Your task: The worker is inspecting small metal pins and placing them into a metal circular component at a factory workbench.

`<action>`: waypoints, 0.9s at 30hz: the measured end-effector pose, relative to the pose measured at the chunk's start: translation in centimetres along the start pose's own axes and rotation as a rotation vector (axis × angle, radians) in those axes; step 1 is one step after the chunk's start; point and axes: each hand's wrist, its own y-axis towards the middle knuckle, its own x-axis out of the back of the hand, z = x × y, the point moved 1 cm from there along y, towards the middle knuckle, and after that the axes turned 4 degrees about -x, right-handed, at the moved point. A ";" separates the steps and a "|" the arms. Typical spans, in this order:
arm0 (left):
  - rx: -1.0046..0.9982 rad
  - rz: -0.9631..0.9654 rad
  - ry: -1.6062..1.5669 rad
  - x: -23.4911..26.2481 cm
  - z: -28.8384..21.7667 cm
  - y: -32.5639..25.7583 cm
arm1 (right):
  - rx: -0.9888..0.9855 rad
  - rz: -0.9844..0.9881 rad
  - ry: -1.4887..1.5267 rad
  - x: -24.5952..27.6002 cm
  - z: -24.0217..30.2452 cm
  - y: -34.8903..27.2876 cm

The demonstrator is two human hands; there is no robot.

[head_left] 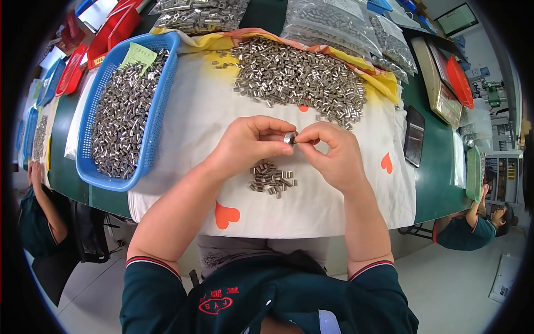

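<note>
Between my hands, over the middle of the white cloth [183,117], is a small round metal piece [288,138]. My left hand [253,142] grips it between thumb and fingers. Thumb and forefinger of my right hand [331,153] pinch together at its right edge; what they hold there, if anything, is too small to make out. Below my hands lies a small heap of short metal sleeves [271,179]. A much larger heap of the same sleeves [300,78] spreads over the cloth beyond my hands.
At left stands a blue plastic basket [84,139] filled with metal sleeves, a yellow-green slip on top. Clear bags of metal parts [331,22] lie at the back. To the right rest a dark phone [414,136] and a red tray [459,82]. Other people sit at both sides.
</note>
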 end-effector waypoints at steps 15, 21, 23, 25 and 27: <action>-0.005 -0.035 0.099 0.3 -0.1 -0.1 | -0.007 -0.050 -0.038 -0.1 0.0 0.1; 0.050 0.050 0.109 -0.1 -0.1 -0.3 | -0.207 0.077 0.040 0.7 -0.9 0.4; 0.053 0.051 0.128 -0.6 -0.3 -0.2 | -0.279 -0.142 -0.003 2.2 -2.1 0.9; 0.059 0.052 0.150 -0.7 -0.3 -0.1 | -0.230 -0.258 -0.161 1.9 -3.0 1.6; 0.041 0.071 0.119 -0.5 -0.2 0.0 | -0.165 -0.338 -0.430 1.4 -3.1 1.9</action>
